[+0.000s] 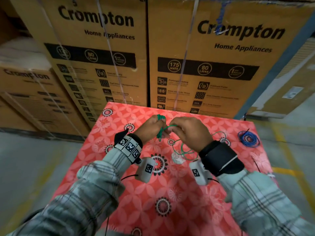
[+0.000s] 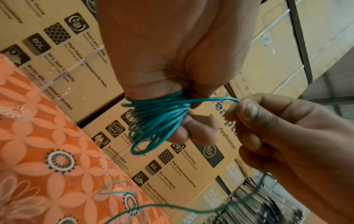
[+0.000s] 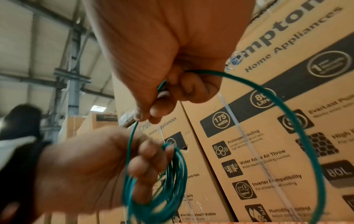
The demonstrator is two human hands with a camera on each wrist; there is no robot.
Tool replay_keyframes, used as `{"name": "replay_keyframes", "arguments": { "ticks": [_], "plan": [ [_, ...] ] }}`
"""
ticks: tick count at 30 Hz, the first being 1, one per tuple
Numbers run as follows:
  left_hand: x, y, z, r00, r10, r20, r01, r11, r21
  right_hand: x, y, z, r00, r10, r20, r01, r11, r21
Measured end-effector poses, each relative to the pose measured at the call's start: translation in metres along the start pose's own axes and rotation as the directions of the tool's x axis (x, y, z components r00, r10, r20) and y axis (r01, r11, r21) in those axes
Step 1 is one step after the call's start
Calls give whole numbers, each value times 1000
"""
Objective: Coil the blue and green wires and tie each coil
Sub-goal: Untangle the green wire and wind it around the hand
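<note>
Wearing plaid sleeves and wrist cameras, reaching out over a table covered in a red flowered cloth. Lying near the wrists on that cloth: a small crumpled white scrap and the loose, uncoiled length of the green wire, looping slackly toward the right hand.

Holding both hands close together above the middle of the table, almost touching. Gripping with the left hand a bundle of green wire turns, fingers curled through the loops, thumb pressing them at the top; hanging below the fingers, the coil. Pinching with the right hand a single strand of the same wire between thumb and fingertips, the strand running taut across to the bundle in the left wrist view and arcing away in a wide curve in the right wrist view.

Lying farther right, near the table's edge and well apart from both hands: the blue wire, already wound into a coil, with a thin dark tie crossing it.

Standing beyond the table: stacked brown cardboard boxes printed "Crompton Home Appliances", bound with pale straps.
</note>
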State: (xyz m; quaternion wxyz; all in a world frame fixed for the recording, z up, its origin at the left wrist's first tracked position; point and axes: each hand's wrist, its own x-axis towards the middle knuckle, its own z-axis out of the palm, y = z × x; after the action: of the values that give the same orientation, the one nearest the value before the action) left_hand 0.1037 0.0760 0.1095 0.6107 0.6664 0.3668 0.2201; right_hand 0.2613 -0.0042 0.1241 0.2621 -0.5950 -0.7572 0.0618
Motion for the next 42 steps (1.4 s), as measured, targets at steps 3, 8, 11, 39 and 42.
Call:
{"name": "replay_keyframes", "arguments": {
  "ticks": [3, 8, 11, 39, 42],
  "plan": [
    [-8, -10, 0, 996, -79, 47, 80, 996, -38, 2, 11, -10, 991, 100, -94, -84, 984, 158],
    [-20, -7, 7, 986, -99, 133, 127, 965, -228, 6, 16, -12, 980, 120, -160, -73, 960, 270],
    [-26, 4, 10, 982, -73, 175, 111, 969, -219, 10, 23, -1, 957, 212, -198, -127, 920, 371],
    [20, 38, -26, 962, 14, -273, -77, 973, -218, -16, -21, -2, 993, -108, -53, 118, 956, 267],
    [17, 33, -17, 982, 7, -187, -32, 990, -135, 3, -21, -25, 981, -117, -157, 149, 965, 215]
  ]
}}
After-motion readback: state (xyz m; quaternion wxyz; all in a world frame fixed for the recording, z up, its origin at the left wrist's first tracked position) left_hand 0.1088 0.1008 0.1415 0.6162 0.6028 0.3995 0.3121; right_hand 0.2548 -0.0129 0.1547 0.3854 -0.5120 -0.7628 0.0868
